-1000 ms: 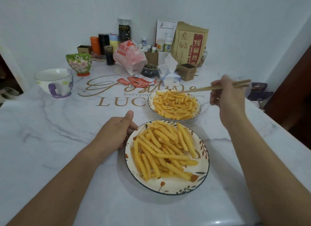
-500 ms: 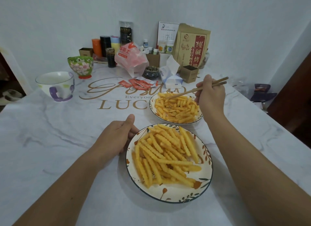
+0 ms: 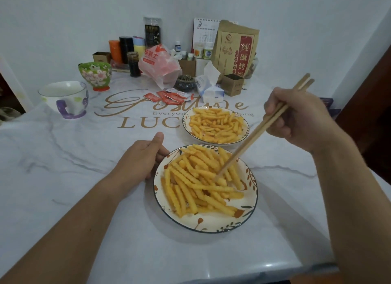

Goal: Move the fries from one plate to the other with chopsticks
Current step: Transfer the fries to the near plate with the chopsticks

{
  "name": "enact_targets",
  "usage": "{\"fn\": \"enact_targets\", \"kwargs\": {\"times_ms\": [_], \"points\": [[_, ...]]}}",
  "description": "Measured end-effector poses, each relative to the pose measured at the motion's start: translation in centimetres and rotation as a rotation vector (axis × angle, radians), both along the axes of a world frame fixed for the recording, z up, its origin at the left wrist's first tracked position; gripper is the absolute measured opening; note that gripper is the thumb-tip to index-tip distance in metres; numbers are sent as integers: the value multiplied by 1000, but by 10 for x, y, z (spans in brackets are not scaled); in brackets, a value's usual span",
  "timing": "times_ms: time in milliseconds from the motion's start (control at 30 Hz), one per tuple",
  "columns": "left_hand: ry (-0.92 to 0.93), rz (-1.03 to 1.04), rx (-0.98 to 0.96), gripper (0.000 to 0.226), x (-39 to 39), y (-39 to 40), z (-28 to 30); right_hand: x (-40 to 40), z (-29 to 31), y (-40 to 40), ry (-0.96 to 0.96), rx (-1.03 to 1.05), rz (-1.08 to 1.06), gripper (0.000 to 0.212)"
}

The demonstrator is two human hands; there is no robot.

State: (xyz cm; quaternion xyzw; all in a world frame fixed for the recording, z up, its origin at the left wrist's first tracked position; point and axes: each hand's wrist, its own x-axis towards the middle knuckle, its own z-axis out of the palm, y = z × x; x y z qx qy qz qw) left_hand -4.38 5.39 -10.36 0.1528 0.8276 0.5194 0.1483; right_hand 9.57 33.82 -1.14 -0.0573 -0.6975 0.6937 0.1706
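Crinkle-cut fries (image 3: 203,178) heap the near leaf-patterned plate (image 3: 211,225), where chopsticks (image 3: 254,135) pinched in the right hand's grip (image 3: 300,118) dip their tips, while the left hand (image 3: 141,159) curls on its rim, and the far plate (image 3: 246,133) holds more fries (image 3: 215,125) on the marble desk (image 3: 63,178).

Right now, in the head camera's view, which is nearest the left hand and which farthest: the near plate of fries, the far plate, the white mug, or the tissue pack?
Measured from the left hand:
1. Near plate, right beside it; the fingers are at its left rim.
2. Far plate, beyond it, to the right.
3. White mug, back on the left.
4. Tissue pack, at the back, right of centre.
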Motion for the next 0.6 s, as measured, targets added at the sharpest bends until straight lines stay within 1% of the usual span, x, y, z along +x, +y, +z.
{"fn": "enact_targets", "kwargs": {"times_ms": [67, 133, 233, 333, 433, 533, 600], "points": [[2, 3, -10, 63, -1, 0, -1, 5, 2, -6, -46, 106, 71, 50], [7, 3, -23, 63, -1, 0, -1, 8, 4, -10, -76, 164, 124, 43], [10, 3, -30, 63, -1, -1, -1, 11, 7, -13, -97, 208, 169, 39], [1, -1, -16, 63, -2, -1, -2, 13, 8, -10, -45, 204, 155, 38], [-5, -6, -8, 63, -2, -1, -2, 12, 7, -3, 30, 118, 72, 42], [-11, -13, -1, 63, -1, -1, -2, 0, 2, 8, 109, -92, -89, 45], [-10, -15, -4, 64, -1, 0, 0, -15, -5, 14, 173, -233, -246, 46]]}}
